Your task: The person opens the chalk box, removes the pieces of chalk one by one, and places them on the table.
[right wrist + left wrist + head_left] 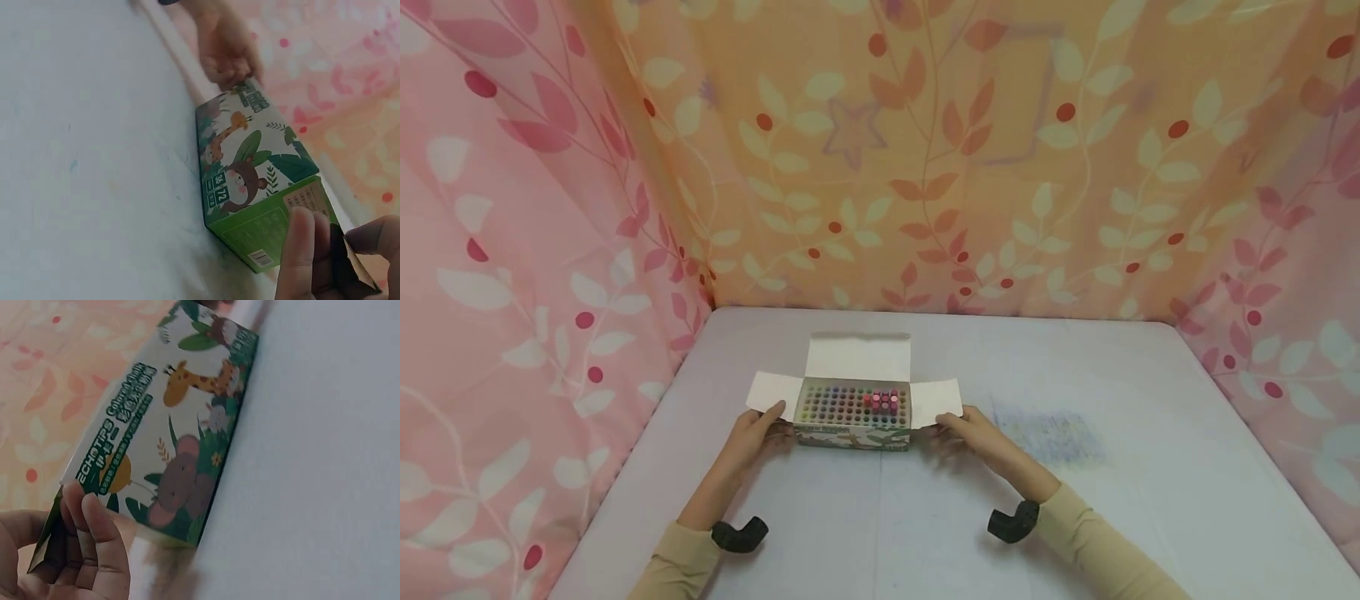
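Note:
A printed cardboard box of coloured chalks (850, 438) stands on the table with its top folded back. Rows of small coloured ends (831, 407) fill it, and several pink and purple chalks (885, 402) stick up higher at the right. My left hand (747, 440) pinches the left white flap (775, 390) between thumb and fingers. On the other side, my right hand (983, 437) pinches the right flap (936, 394) the same way. Cartoon animals cover the front face (175, 444) in the left wrist view. The green end (275, 228) shows in the right wrist view.
The box's white lid (858, 357) stands raised at its back. A bluish smudge (1052, 437) marks the white table (925, 525) to the right. Floral curtains (887, 167) hang behind and on both sides. Each wrist wears a black mount (1013, 522).

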`<state>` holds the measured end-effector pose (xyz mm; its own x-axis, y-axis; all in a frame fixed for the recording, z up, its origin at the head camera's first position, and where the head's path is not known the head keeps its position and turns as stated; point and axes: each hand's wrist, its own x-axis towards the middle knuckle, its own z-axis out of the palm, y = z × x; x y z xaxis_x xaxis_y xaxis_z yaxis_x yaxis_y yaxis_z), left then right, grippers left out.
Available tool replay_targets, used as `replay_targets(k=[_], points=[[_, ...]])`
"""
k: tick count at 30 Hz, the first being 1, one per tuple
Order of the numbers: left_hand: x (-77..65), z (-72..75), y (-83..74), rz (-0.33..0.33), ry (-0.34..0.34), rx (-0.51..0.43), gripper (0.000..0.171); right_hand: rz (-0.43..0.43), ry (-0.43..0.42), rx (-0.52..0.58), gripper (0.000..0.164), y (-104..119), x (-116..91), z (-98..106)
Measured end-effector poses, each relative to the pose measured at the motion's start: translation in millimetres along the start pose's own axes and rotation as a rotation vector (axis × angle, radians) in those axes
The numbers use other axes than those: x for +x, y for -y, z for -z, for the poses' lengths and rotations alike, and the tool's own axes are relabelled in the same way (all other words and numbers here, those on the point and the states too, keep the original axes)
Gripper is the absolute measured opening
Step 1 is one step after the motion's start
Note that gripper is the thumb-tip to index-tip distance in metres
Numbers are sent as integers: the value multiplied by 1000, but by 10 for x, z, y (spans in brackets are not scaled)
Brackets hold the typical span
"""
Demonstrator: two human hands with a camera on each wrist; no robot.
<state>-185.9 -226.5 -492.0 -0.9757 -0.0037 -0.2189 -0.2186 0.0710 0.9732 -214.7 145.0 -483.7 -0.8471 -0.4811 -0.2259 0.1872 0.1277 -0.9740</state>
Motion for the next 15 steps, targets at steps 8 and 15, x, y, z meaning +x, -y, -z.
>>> replay_targets(k=[8, 15], points=[[1, -44, 22, 164, 100, -542, 17, -123, 42, 317, 13, -195, 78, 81], [13, -52, 26, 166, 64, -521, 25, -136, 48, 242, 46, -205, 121, 61]])
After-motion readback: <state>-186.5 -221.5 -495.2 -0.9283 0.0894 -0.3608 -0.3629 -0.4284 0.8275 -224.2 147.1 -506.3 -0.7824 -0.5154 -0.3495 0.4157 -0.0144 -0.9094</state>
